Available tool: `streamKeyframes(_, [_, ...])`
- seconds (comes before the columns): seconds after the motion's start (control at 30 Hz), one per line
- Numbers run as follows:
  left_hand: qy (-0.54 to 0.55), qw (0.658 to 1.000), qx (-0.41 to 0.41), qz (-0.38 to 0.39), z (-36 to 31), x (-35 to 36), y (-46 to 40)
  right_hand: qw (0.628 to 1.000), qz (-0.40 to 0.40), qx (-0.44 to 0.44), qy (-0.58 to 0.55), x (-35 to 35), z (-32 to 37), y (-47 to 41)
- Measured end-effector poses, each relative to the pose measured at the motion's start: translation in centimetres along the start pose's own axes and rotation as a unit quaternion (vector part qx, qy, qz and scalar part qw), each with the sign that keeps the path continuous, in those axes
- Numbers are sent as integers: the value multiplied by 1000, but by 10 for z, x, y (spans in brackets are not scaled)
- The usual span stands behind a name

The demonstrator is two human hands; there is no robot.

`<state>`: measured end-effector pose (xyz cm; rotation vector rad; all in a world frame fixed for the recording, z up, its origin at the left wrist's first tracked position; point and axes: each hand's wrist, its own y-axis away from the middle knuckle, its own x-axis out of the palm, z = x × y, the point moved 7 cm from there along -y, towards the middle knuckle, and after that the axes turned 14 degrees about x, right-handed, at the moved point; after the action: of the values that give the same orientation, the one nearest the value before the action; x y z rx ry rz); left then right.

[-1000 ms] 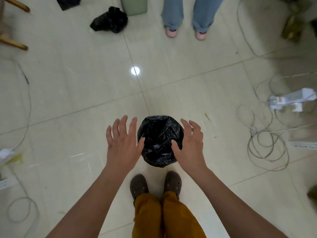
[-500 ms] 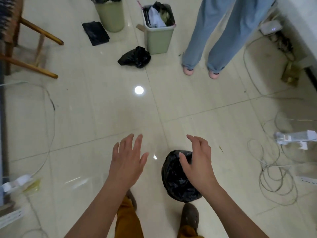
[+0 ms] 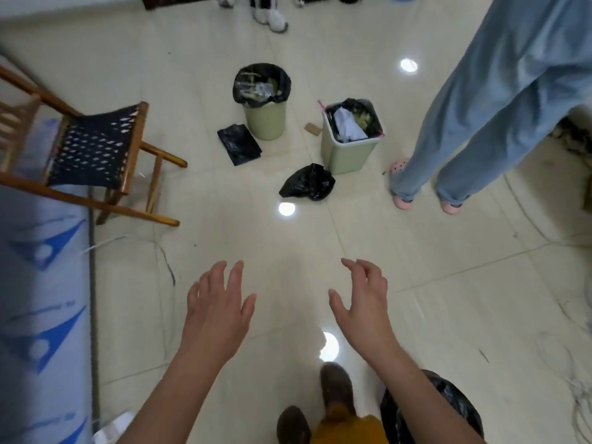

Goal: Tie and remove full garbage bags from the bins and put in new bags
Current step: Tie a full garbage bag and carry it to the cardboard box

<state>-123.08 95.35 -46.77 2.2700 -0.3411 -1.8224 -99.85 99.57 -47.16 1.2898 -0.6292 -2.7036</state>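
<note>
My left hand (image 3: 217, 309) and my right hand (image 3: 363, 302) hover empty over the floor, fingers loosely spread. A tied full black garbage bag (image 3: 448, 408) sits on the floor at the bottom right, partly behind my right forearm. Ahead stand a round green bin (image 3: 266, 121) with a full black liner (image 3: 262, 84) and a square green bin (image 3: 346, 152) stuffed with rubbish. A folded black bag (image 3: 239, 144) lies flat beside the round bin. A crumpled black bag (image 3: 309, 184) lies in front of the square bin.
Another person in blue trousers and pink shoes (image 3: 480, 123) stands right of the square bin. A wooden chair (image 3: 93, 155) stands at the left, beside a blue-and-white sheet (image 3: 41, 315). Cables (image 3: 576, 395) lie at the right edge. My shoes (image 3: 336, 386) are at the bottom.
Both hands have let go of the tied black bag, which has dropped to the bottom right of view. The view has tilted up and forward, bringing both green bins into sight.
</note>
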Motion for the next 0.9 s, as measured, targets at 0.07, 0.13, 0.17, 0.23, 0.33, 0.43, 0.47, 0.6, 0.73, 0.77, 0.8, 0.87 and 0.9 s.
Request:
streamKeyframes(0.07, [1, 1000, 13, -13, 0, -24, -37, 1000, -12, 7, 4, -13, 20, -29])
streamKeyframes(0.13, [1, 999, 32, -23, -6, -48, -81, 1000, -28, 12, 7, -30, 38, -63])
streamKeyframes(0.17, [0, 999, 41, -25, -8, -59, -105, 999, -33, 19, 10, -38, 45, -81])
streamKeyframes(0.23, [5, 998, 61, -33, -16, -81, -156, 998, -50, 33, 12, -55, 57, -121])
streamKeyframes(0.33, [0, 995, 87, -46, -33, -110, -235, 997, -64, 46, 0, -77, 77, -182])
streamKeyframes(0.43, [7, 992, 118, -44, -52, -129, -316, 995, -81, 55, 7, -96, 97, -248])
streamKeyframes(0.47, [4, 991, 127, -49, -58, -137, -339, 995, -87, 55, 5, -105, 105, -268])
streamKeyframes(0.6, [8, 987, 156, -36, -70, -151, -411, 991, -108, 83, -2, -129, 125, -341])
streamKeyframes(0.73, [-10, 983, 184, -12, -67, -135, -482, 987, -112, 115, -8, -126, 128, -411])
streamKeyframes(0.77, [-4, 981, 196, 4, -66, -125, -498, 985, -112, 129, -2, -121, 124, -427])
streamKeyframes(0.8, [-1, 979, 202, 16, -66, -116, -514, 983, -117, 139, -7, -116, 121, -442])
streamKeyframes(0.87, [-18, 975, 220, 23, -66, -99, -554, 979, -133, 151, -19, -105, 114, -477])
streamKeyframes(0.9, [-6, 974, 227, 23, -63, -84, -571, 978, -136, 159, -18, -95, 105, -495])
